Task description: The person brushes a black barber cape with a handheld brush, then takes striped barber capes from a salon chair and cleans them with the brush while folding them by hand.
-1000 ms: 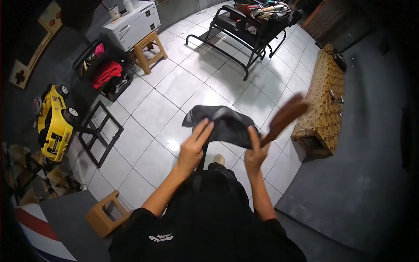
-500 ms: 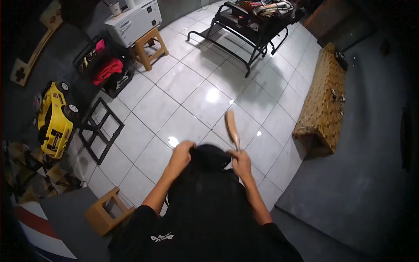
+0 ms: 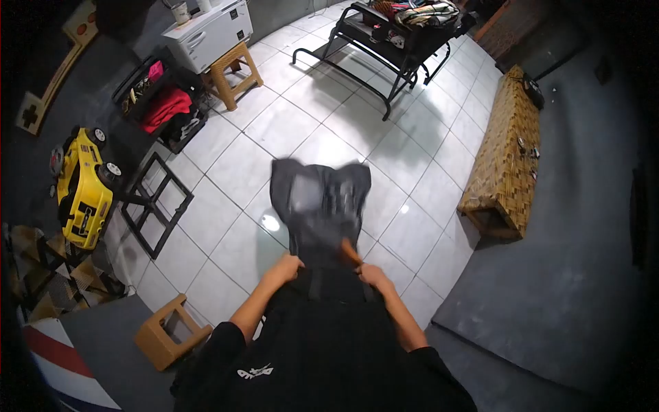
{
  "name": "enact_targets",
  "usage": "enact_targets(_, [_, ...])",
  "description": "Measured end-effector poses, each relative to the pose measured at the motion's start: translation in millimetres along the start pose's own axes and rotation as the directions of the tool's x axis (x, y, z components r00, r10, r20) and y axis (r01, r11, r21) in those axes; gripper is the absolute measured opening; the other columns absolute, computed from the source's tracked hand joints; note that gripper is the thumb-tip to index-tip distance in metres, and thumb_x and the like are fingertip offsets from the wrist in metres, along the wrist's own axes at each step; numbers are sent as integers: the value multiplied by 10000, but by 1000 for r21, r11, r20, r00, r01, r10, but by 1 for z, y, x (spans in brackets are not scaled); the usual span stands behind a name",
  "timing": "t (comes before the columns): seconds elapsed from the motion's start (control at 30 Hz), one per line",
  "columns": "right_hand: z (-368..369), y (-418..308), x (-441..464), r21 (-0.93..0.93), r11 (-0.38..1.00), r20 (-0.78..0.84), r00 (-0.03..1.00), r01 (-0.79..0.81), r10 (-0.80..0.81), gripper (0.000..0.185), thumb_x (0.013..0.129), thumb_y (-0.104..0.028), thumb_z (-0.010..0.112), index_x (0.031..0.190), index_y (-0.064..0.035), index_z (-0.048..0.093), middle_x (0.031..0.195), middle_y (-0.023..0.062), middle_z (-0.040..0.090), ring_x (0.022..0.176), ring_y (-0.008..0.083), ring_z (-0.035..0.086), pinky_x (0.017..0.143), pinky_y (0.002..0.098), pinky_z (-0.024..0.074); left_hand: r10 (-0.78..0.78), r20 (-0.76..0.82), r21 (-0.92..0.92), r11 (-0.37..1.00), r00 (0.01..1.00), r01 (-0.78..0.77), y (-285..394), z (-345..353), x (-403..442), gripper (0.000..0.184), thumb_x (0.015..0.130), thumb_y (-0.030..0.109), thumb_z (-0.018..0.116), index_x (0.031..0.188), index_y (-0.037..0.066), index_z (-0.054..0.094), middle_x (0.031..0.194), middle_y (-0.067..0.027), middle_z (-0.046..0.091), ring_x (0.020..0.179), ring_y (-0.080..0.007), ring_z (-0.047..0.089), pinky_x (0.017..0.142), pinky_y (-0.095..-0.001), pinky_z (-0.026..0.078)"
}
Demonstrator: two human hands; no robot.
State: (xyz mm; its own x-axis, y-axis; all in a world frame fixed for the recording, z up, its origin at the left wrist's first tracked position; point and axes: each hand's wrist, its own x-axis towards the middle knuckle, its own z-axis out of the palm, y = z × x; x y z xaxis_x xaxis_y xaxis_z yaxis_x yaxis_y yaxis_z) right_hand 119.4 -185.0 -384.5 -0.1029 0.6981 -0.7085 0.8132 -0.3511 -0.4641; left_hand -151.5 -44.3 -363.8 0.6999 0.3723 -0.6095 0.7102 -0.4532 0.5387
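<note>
A black cloth (image 3: 322, 199), shaped somewhat like an apron, is flung out in front of my body, blurred by motion. Its far edge rises in two corners over the tiles. My left hand (image 3: 283, 270) is closed on the near left edge of the cloth. On the other side, my right hand (image 3: 374, 276) grips the near right edge. A brown wooden brush (image 3: 351, 252), its bristles not distinguishable, sticks out from my right hand across the cloth, and its grip end is hidden in the fingers.
White tiles (image 3: 274, 130) cover the floor. A black metal bench (image 3: 364, 75) stands ahead, a woven box-like bench (image 3: 504, 151) at right. Along the left are a yellow toy car (image 3: 86, 192), a black frame (image 3: 156, 206), and brown stools (image 3: 237, 75) near and far.
The black cloth, bunched between my hands before, has swung outward and spread forward. Both hands have dropped closer to my body. The brush has tipped left and now lies over the cloth.
</note>
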Motion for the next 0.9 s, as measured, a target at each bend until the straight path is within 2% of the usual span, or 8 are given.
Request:
enact_targets(0.1, [-3,5,0,73,995,-25,997,-68,70,344,753,-148,534,1058,-199,685,993,176,657,936,335,625,828,439,491,34,-120,-39,998,992,-39,4,-5,-6,399,641,-26,612,1022,77,672,934,-181,664,889,-346,638,803,-401,514])
enact_targets(0.2, [-22,-23,-11,184,983,-358,931,-10,76,375,736,-94,508,1054,-187,682,945,212,640,907,369,611,830,437,480,-25,-314,-221,974,949,-48,4,-17,-6,364,662,-42,553,1001,38,659,904,-195,657,866,-348,639,776,-386,509])
enact_targets(0.33, [-73,-79,-42,253,930,-779,626,268,32,403,707,1,470,1034,-112,677,878,207,552,827,375,570,777,414,467,36,-839,-216,894,543,-393,56,-76,-27,383,688,-155,400,984,-30,607,951,-237,612,899,-383,610,812,-387,484])
enact_targets(0.5, [-159,-151,-111,-63,860,-982,125,506,-145,492,634,126,457,1052,-31,665,828,148,503,736,284,533,691,316,446,130,-989,82,883,74,-461,138,-144,-95,624,521,-216,408,1073,-13,616,1064,-165,589,973,-301,601,835,-331,501])
enact_targets(0.63, [-136,-135,-85,-249,910,-967,-33,331,-253,552,629,134,509,1110,-91,659,900,200,548,848,354,576,728,349,481,182,-970,103,908,161,-407,124,-113,-68,651,606,-230,406,1200,-11,555,1210,-202,550,1113,-341,553,925,-367,465])
enact_targets(0.73, [-59,-71,-39,-4,981,-834,540,195,-111,517,689,46,530,1141,-180,641,1025,272,533,836,433,592,754,452,506,159,-682,-161,920,714,-358,48,-33,-20,482,697,-142,464,1142,2,578,1144,-234,583,1084,-361,567,919,-400,459])
enact_targets(0.8, [-21,-26,-22,6,996,-297,951,-84,82,399,742,-111,512,1111,-155,659,999,230,609,904,403,600,805,450,492,-14,-135,-125,992,991,-3,39,-25,-35,450,688,-109,519,1096,49,622,1052,-237,614,994,-378,600,848,-415,489])
enact_targets(0.9, [28,33,8,119,993,-22,1000,15,-12,391,712,-123,497,1056,-122,682,1002,188,652,959,358,608,863,415,479,72,-73,2,997,995,-72,13,7,-18,407,684,-60,558,1047,89,664,939,-214,645,919,-382,616,818,-435,508])
